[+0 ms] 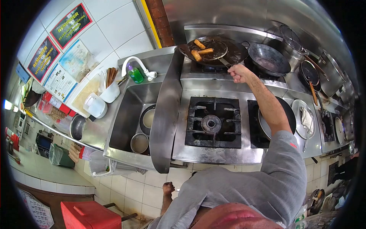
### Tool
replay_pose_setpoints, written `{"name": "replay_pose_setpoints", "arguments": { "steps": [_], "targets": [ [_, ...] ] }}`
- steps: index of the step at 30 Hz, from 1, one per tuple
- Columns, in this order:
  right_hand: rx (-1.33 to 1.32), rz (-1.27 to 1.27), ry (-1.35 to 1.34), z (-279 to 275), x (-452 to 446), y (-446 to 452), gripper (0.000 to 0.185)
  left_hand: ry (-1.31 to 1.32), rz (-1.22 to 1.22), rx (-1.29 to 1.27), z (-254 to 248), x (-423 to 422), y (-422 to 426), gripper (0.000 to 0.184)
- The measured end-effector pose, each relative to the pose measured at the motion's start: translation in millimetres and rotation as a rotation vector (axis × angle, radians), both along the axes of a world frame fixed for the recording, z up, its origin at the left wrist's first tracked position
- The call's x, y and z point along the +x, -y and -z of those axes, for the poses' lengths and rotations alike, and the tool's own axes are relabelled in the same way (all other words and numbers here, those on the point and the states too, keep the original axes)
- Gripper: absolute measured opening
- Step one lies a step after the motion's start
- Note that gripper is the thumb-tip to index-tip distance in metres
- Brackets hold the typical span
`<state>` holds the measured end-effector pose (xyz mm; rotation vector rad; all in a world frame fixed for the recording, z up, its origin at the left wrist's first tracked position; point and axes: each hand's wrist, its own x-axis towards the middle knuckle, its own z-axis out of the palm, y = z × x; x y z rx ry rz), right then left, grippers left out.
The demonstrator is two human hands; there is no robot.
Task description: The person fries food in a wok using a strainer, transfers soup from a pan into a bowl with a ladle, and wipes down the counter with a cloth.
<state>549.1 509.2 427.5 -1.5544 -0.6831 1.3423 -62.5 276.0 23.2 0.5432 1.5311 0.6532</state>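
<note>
My right hand (239,73), at the end of my outstretched arm, is closed round the handle of a round skimmer (227,52). The skimmer rests over a wide wok (240,57) of dark oil on the back burner. Three golden-brown fried rolls (206,50) lie on and around its left side; whether each is inside the rim, I cannot tell. Down beside my body, over the tiled floor, my left hand (168,188) has its fingers curled in. A small pale edge shows next to it, but what it holds, if anything, is not clear.
A metal divider (166,114) separates the stove from a sink (126,114) with two pots in it. In front is a bare burner (211,124). Another wok (269,59) sits back right, and a pan (288,114) lies under my right forearm. A red bin (89,215) stands lower left.
</note>
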Motion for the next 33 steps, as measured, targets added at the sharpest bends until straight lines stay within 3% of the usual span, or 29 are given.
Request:
{"name": "replay_pose_setpoints", "arguments": {
  "steps": [4, 10, 13, 14, 16, 18, 21, 23, 24, 25, 26, 27, 29, 30, 31, 33],
  "targets": [
    [0.009, 0.035, 0.212, 2.3, 16.6, 2.1, 0.008, 0.061, -0.067, -0.004, 3.1, -10.0, 8.4, 0.011],
    [-0.043, -0.030, 0.483, -12.8, 49.5, 23.7, 0.015, -0.127, -0.024, -0.017, 17.6, -45.9, 61.2, 0.014],
    [-0.099, -0.083, 0.467, -33.4, 67.6, 39.7, 0.013, -0.485, 0.419, 0.176, 48.0, -69.9, 99.7, 0.017],
    [-0.098, -0.083, 0.468, -41.3, 70.2, 45.4, 0.013, -0.731, 0.714, 0.381, 56.2, -77.4, 112.2, 0.019],
    [-0.107, -0.087, 0.273, -56.4, 72.1, 54.8, 0.006, -1.061, 1.025, 0.630, 58.8, -79.8, 123.1, 0.021],
    [-0.083, -0.135, 0.217, -50.6, 74.2, 48.6, 0.009, -1.084, 1.089, 0.476, 70.3, -78.4, 124.5, 0.020],
    [-0.046, -0.146, 0.079, -26.0, 67.0, 31.9, 0.015, -1.059, 1.112, 0.476, 83.1, -70.5, 110.3, 0.021],
    [0.047, -0.075, -0.092, -4.1, 55.5, 17.6, 0.010, -1.151, 1.086, 0.578, 85.3, -60.6, 93.8, 0.018],
    [0.064, -0.027, -0.154, -1.3, 40.1, 18.8, 0.013, -0.410, 0.632, 0.266, 79.5, -53.6, 82.5, 0.019],
    [0.083, 0.020, -0.212, -1.8, 27.0, 19.7, 0.015, 0.148, -0.034, -0.002, 74.6, -46.4, 70.1, 0.020],
    [0.105, -0.029, -0.271, 5.7, 24.0, 16.0, 0.020, -0.129, 0.419, 0.199, 60.7, -44.8, 54.9, 0.017],
    [0.104, -0.031, -0.273, 12.8, 19.4, 12.2, 0.020, -0.468, 0.773, 0.456, 0.6, -24.7, 33.3, 0.014],
    [0.113, -0.068, -0.452, 19.6, 8.3, 4.4, 0.024, -0.244, 0.393, 0.279, 11.2, -7.6, 16.0, 0.010],
    [0.118, -0.060, -0.482, 21.1, 2.0, 3.1, 0.023, -0.020, 0.017, 0.097, 10.2, -2.4, 11.9, 0.007],
    [0.117, -0.069, -0.479, 21.0, -2.9, 3.0, 0.023, -0.017, 0.007, 0.098, 8.4, 0.7, 7.5, 0.007],
    [0.172, -0.055, -0.555, 23.6, -17.7, 7.8, 0.025, 0.032, -0.055, 0.061, 7.5, 2.5, 10.3, 0.026]
  ]
}}
